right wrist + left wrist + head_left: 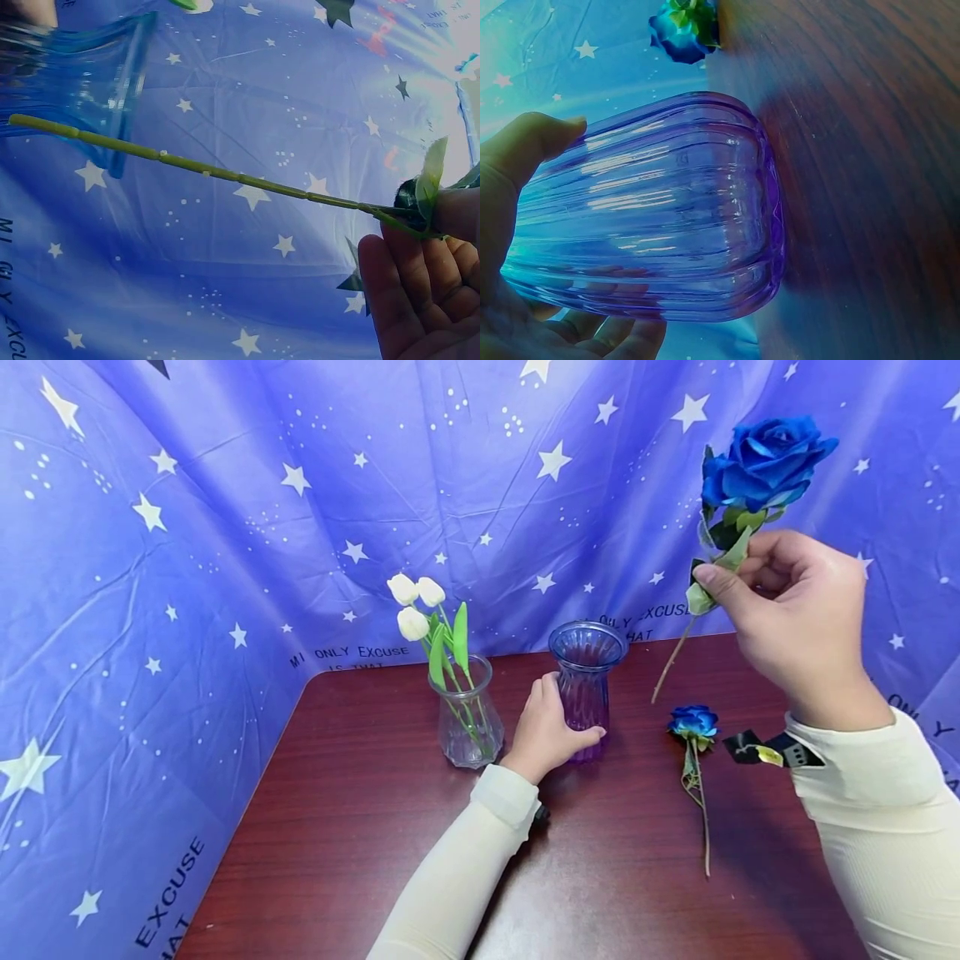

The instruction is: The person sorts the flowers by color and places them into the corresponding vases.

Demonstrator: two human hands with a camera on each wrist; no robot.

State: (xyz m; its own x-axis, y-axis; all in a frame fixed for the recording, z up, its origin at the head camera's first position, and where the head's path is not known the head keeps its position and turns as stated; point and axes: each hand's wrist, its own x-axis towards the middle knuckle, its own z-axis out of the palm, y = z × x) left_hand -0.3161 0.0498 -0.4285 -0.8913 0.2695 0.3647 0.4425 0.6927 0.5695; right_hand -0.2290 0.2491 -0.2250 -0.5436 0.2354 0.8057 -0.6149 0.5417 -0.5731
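Observation:
In the head view my right hand [806, 618] pinches a large blue rose [772, 464] by its leafy upper stem, bloom up, above the right part of the table. Its bare stem [225, 174] slants down, and in the right wrist view it overlaps the mouth of the glass vase. My left hand [551, 727] grips that blue-purple ribbed vase [585, 702] around its body, thumb on one side and fingers on the other. The vase stands upright on the table, with nothing in it. A smaller blue rose [693, 722] lies on the table to the right.
Left of my left hand, a clear glass vase [468, 752] holds white tulips [412, 622] with green leaves. The dark red wooden table [360, 827] backs onto a blue star-printed cloth [225, 527]. A small black object [542, 815] shows beneath my left wrist.

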